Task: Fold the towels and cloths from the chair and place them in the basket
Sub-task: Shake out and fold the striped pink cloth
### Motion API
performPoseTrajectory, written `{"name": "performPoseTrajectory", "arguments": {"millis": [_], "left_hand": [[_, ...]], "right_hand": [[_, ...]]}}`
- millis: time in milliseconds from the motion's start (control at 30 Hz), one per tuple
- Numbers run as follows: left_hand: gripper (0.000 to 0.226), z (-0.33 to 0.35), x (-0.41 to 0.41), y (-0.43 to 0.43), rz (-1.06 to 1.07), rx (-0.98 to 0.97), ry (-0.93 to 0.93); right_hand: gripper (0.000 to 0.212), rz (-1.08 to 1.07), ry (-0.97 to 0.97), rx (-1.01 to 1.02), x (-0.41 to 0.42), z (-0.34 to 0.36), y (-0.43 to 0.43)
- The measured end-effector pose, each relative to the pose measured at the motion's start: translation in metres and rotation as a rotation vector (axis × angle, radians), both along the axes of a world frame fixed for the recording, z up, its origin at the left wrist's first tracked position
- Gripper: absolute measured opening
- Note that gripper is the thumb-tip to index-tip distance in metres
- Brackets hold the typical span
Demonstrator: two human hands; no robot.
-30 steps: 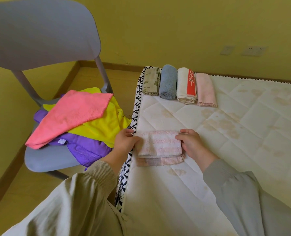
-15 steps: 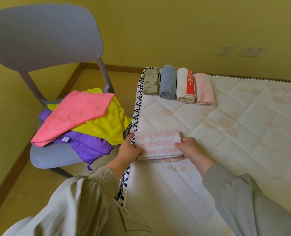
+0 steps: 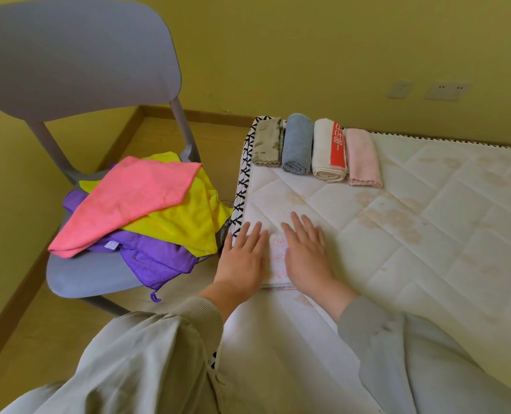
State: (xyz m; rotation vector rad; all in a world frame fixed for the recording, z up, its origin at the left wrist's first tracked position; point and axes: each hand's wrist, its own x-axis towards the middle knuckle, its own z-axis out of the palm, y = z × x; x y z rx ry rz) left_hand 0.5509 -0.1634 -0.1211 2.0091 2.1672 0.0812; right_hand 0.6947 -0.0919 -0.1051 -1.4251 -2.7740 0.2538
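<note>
— While the folded towel (image 3: 279, 259) is pressed onto the mattress (image 3: 397, 234) edge by left hand (image 3: 242, 259) and right hand (image 3: 306, 255), is any grip closed?
— None; both are laid flat. Soft, limp: probably best pinched at both ends.

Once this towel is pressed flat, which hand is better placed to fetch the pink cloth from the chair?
Left, probably. The left hand presses the striped towel at the mattress edge beside the chair, where the pink cloth tops the pile; the right hand lies farther from it.
</note>
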Motion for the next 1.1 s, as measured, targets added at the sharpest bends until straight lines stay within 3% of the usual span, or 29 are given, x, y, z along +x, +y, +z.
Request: {"name": "performPoseTrajectory", "arguments": {"millis": [167, 533, 633, 833, 933, 1000, 1100], "left_hand": [[0.072, -0.027, -0.005, -0.002, -0.058, -0.088, 0.027], [0.075, -0.031, -0.004, -0.003, 0.005, -0.114, -0.039], [0.068, -0.030, -0.001, -0.005, 0.110, -0.167, -0.063], [0.083, -0.020, 0.006, -0.018, 0.368, -0.199, -0.285], [0.088, -0.015, 0.004, -0.018, 0.417, -0.111, -0.325], [0.089, -0.009, 0.001, -0.019, 0.414, -0.005, -0.294], [0.087, -0.001, -0.002, -0.020, 0.410, 0.042, -0.388]], "right_hand": [[0.063, 0.069, -0.150, 0.000, 0.009, -0.037, 0.000], [0.067, -0.068, -0.054, -0.061, 0.025, -0.051, 0.005], [0.061, -0.182, -0.040, -0.147, 0.029, -0.051, 0.006], [0.076, -0.380, 0.097, -0.335, 0.026, -0.034, 0.005], [0.074, -0.456, 0.099, -0.356, 0.023, -0.018, 0.018], [0.058, -0.559, 0.141, -0.499, 0.020, -0.011, 0.027], [0.045, -0.703, 0.375, -0.850, 0.018, -0.009, 0.031]]}}
